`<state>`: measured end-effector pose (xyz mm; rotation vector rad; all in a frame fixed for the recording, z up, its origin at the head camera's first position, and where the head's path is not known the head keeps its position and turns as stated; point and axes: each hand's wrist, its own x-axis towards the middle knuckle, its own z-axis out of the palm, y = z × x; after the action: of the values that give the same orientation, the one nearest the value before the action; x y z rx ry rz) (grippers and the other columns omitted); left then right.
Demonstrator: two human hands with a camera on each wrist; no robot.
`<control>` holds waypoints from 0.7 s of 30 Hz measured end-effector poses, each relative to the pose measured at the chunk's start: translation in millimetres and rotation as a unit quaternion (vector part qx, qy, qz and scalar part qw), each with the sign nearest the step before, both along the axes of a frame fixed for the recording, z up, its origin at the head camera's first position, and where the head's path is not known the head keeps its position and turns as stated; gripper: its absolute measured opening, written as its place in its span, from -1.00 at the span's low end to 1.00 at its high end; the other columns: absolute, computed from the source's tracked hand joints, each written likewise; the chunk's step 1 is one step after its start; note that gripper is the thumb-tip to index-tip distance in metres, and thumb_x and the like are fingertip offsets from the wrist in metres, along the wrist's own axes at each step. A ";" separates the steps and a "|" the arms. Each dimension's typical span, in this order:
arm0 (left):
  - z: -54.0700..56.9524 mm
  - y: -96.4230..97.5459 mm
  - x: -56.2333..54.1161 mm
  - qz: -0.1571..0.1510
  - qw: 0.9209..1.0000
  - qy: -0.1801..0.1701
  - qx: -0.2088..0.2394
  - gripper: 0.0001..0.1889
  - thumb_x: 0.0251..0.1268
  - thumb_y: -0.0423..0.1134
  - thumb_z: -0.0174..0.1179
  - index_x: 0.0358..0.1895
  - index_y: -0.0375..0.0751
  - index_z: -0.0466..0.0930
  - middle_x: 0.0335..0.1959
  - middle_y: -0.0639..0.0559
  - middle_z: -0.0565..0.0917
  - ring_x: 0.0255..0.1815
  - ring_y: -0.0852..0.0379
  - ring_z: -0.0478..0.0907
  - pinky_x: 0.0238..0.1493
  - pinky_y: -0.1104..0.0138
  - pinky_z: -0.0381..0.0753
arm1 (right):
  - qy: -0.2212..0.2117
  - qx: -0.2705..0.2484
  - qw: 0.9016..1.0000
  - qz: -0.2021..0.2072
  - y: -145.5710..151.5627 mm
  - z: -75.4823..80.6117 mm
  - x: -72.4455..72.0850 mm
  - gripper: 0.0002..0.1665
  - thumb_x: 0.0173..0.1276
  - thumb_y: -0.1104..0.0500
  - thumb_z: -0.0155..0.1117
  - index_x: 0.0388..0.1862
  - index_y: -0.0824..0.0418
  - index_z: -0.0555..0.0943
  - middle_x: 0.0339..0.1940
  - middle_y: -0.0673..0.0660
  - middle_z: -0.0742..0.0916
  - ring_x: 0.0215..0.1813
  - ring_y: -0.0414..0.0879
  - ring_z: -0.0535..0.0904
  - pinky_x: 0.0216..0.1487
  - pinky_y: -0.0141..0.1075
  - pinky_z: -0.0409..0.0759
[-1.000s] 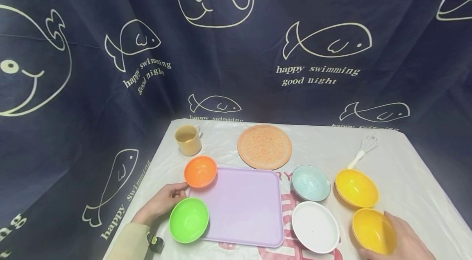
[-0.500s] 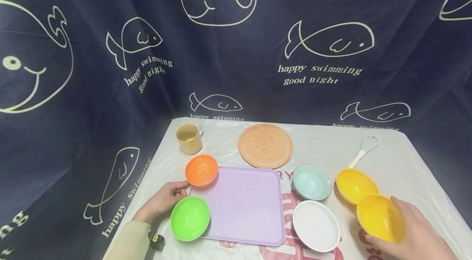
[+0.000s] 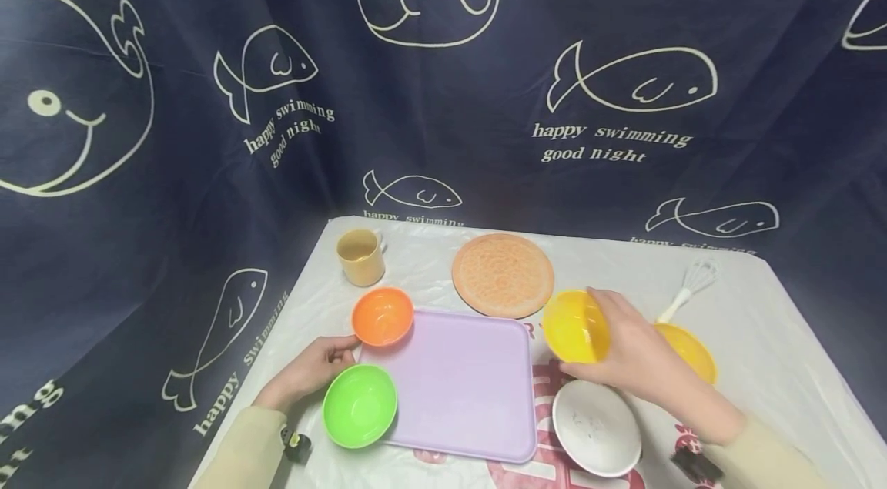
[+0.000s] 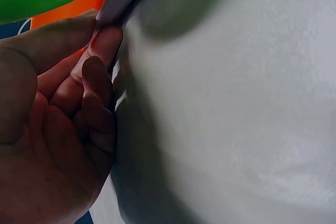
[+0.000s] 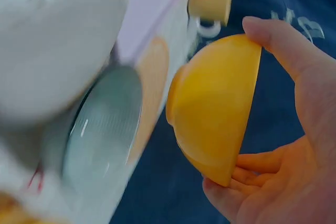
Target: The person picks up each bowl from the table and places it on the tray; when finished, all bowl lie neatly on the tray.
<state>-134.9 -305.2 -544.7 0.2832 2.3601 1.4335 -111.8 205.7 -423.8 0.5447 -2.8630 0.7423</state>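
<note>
My right hand (image 3: 630,350) grips a yellow bowl (image 3: 574,326) by its rim. In the right wrist view, thumb and fingers sit on opposite sides of that bowl (image 5: 215,103), raised above a light blue bowl (image 5: 107,129). At the left, the thumb and index finger of my left hand (image 3: 315,370) pinch the edge of a lilac tray (image 3: 460,389), as the left wrist view shows at the tray edge (image 4: 118,3). Beside this hand, an orange bowl (image 3: 383,317) and a green bowl (image 3: 360,406) overlap the tray's left side.
A white bowl (image 3: 597,427) stands right of the tray. A second yellow bowl (image 3: 689,354) is partly behind my right arm, near a whisk (image 3: 686,293). At the back are a tan mug (image 3: 362,258) and a round orange-brown mat (image 3: 503,275).
My right hand has lifted the nearer yellow bowl and carried it left and away from me, over the light blue bowl. My left hand keeps its place at the tray edge.
</note>
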 end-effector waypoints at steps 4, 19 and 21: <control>0.2 -0.1 -1.3 0.005 1.000 -0.005 -0.001 -0.44 0.38 -0.43 0.24 0.44 -0.47 0.43 -0.46 0.01 0.60 -0.43 0.18 0.49 -0.35 0.41 0.51 | -0.032 -0.012 0.999 0.037 -48.4 -13.5 -25.2 0.36 -0.13 -0.20 0.76 0.48 0.48 0.32 0.35 0.39 0.55 0.25 0.28 0.57 0.20 0.21 0.57; 2.4 -0.1 -0.9 0.005 1.000 -0.007 0.006 -0.43 0.38 -0.43 0.25 0.44 -0.47 0.42 -0.44 0.01 0.62 -0.41 0.16 0.52 -0.28 0.37 0.55 | -0.104 0.006 0.991 0.081 -161.6 -59.5 -78.0 0.25 -0.16 -0.19 0.77 0.38 0.45 0.42 0.13 0.23 0.61 0.04 0.06 0.56 0.20 -0.06 0.57; 3.0 0.1 -1.1 0.004 1.000 -0.012 0.008 -0.42 0.38 -0.43 0.24 0.44 -0.50 0.41 -0.44 0.02 0.62 -0.42 0.16 0.52 -0.29 0.37 0.56 | -0.110 0.004 0.991 0.082 -166.3 -63.0 -79.8 0.26 -0.17 -0.20 0.78 0.38 0.45 0.42 0.12 0.22 0.60 0.03 0.06 0.55 0.19 -0.07 0.57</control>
<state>-136.0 -305.1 -541.7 0.2595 2.3354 1.4519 -191.6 39.3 -486.9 0.7507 -3.0514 0.8662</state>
